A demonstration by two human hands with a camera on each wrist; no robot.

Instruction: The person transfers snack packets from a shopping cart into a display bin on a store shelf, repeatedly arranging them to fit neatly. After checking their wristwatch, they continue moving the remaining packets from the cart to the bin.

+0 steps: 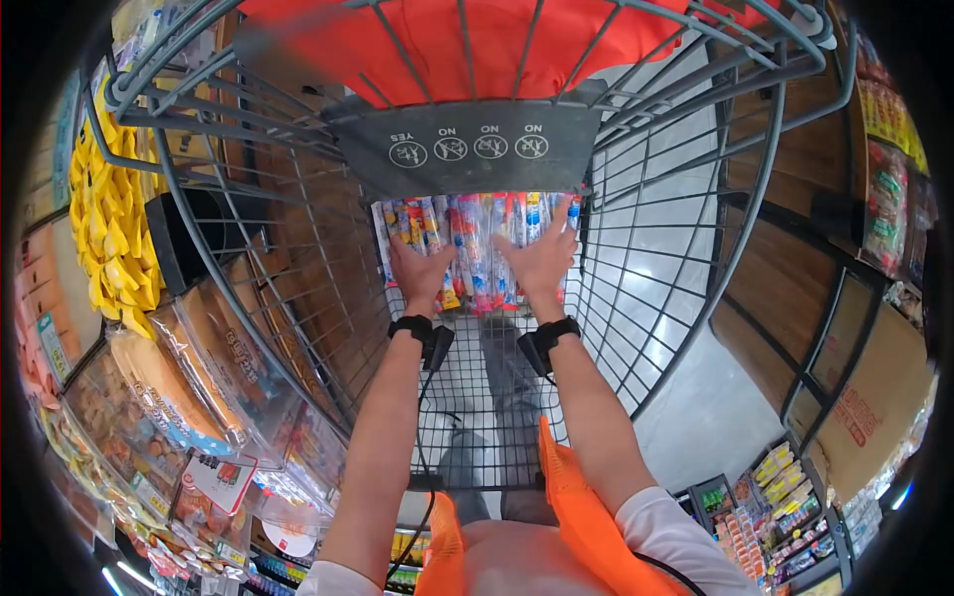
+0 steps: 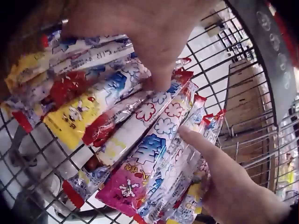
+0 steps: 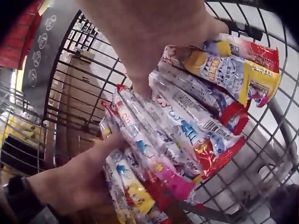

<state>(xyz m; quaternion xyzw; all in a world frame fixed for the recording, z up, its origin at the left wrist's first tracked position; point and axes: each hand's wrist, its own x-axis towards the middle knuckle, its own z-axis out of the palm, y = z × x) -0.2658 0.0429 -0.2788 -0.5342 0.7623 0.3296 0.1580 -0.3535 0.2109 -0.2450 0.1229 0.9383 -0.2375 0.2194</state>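
Note:
Long, slim plastic snack packets (image 1: 475,248) lie side by side in a row on the wire floor of a shopping cart. My left hand (image 1: 419,270) rests on the left part of the row, its thumb spread toward the middle. On the right part lies my right hand (image 1: 542,260), fingers extended toward the far end. The left wrist view shows the left thumb pressed on the packets (image 2: 145,149), with the right hand (image 2: 229,182) touching them at the side. In the right wrist view, the left hand (image 3: 79,182) reaches against the packets' edge; some fingers are hidden.
Wire walls (image 1: 686,258) of the cart surround both arms. A dark panel (image 1: 467,149) with pictograms spans its far end, below red fabric (image 1: 457,45). Shelves with yellow packets (image 1: 109,219) stand at left, a cardboard box (image 1: 874,397) at right.

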